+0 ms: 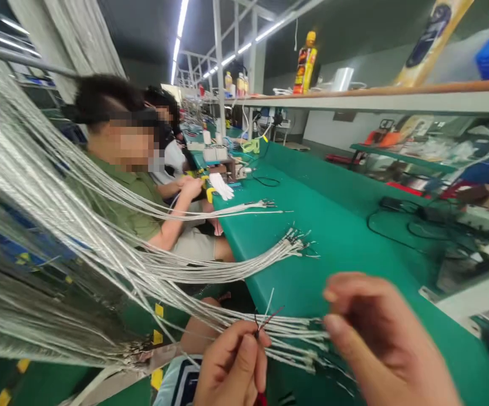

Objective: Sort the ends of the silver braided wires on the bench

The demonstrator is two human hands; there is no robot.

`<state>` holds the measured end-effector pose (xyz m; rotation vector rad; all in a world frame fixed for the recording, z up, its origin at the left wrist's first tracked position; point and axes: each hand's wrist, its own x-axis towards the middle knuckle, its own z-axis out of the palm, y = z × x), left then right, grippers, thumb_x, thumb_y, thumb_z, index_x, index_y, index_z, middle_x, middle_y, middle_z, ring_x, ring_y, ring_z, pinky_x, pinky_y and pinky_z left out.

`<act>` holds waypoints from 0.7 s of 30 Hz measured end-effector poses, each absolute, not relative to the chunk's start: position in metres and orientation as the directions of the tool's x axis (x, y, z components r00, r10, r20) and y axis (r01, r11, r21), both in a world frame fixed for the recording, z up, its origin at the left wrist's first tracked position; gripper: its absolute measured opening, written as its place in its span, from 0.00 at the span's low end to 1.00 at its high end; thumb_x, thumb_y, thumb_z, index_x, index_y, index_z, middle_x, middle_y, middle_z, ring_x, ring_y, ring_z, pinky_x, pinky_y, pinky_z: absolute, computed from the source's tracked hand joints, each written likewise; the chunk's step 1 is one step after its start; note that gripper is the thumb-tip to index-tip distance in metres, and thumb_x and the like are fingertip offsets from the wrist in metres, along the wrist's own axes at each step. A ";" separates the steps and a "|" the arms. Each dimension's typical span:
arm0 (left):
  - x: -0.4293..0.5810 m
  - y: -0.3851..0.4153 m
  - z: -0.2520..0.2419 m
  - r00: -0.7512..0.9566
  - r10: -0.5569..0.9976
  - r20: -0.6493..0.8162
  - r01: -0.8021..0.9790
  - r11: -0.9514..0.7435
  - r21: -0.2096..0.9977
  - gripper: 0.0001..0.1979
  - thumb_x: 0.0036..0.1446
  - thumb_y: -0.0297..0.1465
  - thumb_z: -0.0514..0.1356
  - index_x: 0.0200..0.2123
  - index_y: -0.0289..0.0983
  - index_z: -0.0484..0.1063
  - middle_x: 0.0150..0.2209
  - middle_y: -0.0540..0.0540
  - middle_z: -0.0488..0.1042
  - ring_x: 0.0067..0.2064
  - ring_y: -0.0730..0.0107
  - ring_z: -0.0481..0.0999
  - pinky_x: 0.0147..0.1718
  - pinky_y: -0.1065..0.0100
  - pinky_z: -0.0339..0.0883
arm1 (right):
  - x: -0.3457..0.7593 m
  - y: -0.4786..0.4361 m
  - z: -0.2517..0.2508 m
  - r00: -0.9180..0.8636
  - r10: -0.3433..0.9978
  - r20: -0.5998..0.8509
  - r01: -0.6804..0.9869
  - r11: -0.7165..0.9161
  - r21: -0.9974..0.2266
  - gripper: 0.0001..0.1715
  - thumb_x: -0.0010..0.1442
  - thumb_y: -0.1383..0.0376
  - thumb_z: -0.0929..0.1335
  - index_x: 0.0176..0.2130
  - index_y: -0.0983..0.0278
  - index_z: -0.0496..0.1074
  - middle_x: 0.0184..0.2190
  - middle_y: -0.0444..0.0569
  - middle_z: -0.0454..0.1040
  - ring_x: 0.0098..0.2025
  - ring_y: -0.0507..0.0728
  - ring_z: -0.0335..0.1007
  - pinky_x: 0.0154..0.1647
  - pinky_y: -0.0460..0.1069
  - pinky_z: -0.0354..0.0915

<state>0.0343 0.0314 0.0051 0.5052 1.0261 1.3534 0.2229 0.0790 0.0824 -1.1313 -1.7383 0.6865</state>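
Observation:
My left hand (238, 358) pinches the end of a white braided cable between thumb and forefinger. Thin stripped wires (265, 318), white, red and black, fan out above the fingertips. To its right, my right hand (382, 332) hovers over the bench, thumb and forefinger curved with a gap between them; I see nothing in that gap. Between and behind both hands lies a bundle of white cables (287, 327) with its ends on the green mat. Two more groups rest farther up: a thick cable bundle (244, 265) with frayed dark tips and a thinner cable bundle (244, 210).
Many white cables (58, 203) hang across the left side. A co-worker in a green shirt (134, 186) sits along the green bench (337, 225). White gloves (221, 186) lie near a small machine (223, 163). Black cords (396, 208) and a shelf (354, 101) stand right.

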 end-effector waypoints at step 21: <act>0.042 0.007 0.015 -0.193 0.980 -0.041 -0.268 -0.012 0.963 0.19 0.64 0.47 0.63 0.41 0.36 0.80 0.21 0.52 0.68 0.24 0.77 0.66 0.26 0.76 0.60 | 0.184 0.074 0.068 -0.558 0.819 -0.133 0.023 -0.145 -0.989 0.14 0.65 0.54 0.73 0.38 0.62 0.71 0.33 0.44 0.69 0.33 0.52 0.66 0.34 0.47 0.63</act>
